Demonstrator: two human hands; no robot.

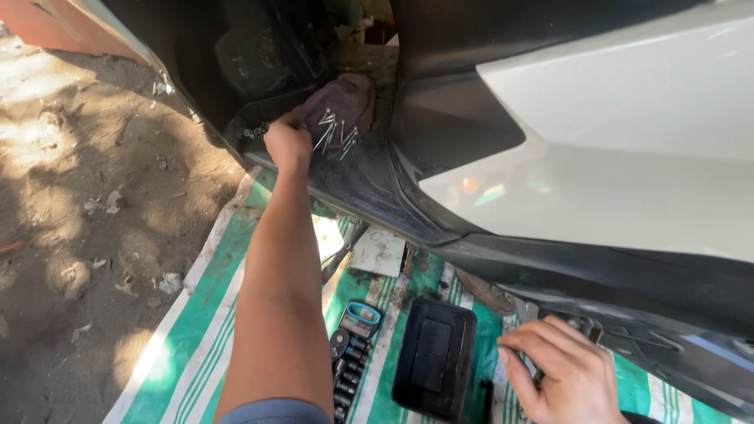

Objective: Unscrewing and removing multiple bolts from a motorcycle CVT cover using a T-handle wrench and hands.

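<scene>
Reaching up to the scooter's black footboard (pixel 369 184), the left hand (pixel 287 143) is closed loosely beside a cluster of silver screws (pixel 336 133) lying on a maroon rag (pixel 349 102). Head view, lower right: the right hand (pixel 561 373), fingers curled on a tool mostly hidden beneath it, rests under the white side panel (pixel 613 133). Below lie a black cover (pixel 434 357), a socket rail (pixel 349 353) and a green striped mat (pixel 196 338).

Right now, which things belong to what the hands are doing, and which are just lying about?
In hand:
left hand reaching to the screws on the dark cloth
right hand at the scooter underside

Lying about:
socket set
black cover
striped mat
</scene>
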